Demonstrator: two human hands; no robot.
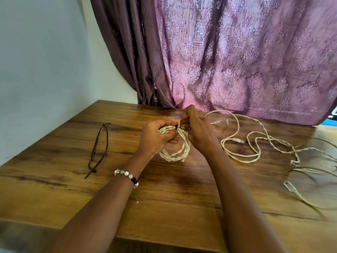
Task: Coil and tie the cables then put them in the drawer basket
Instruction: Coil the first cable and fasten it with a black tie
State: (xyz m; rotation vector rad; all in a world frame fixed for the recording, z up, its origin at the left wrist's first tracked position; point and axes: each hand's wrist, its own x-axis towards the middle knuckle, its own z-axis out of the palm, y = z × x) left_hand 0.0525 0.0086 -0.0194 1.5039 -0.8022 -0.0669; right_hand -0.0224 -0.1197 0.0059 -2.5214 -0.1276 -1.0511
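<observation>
L hand grips the coiled cable just above the worktop. R hand pinches the black tie at the coil's top, w/ both hands touching. Loose cables lie to the right, nearer the R hand.

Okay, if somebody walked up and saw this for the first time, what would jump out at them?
First the two hands meeting mid-table: the left hand grips a white coiled cable while the right hand pinches a small black tie at the top of the coil. Behind them hangs a big purple patterned curtain. Loose white cables sprawl across the right of the wooden table, and black zip ties lie on the left.
</observation>
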